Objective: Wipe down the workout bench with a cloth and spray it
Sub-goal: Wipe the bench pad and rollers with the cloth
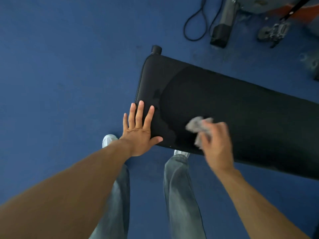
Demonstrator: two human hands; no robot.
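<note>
On the bench, your right hand grips the cloth; your left hand lies open. One wet patch shows; the rest seems unwiped.

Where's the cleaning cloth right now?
The crumpled grey cloth is bunched in the right hand, over the near edge of the black padded bench, right of the flat left hand.

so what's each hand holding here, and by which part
The right hand grips a crumpled grey cloth bunched in its fingers, the loose end sticking out over the bench. The left hand holds nothing; it is spread flat at the bench's end.
</note>
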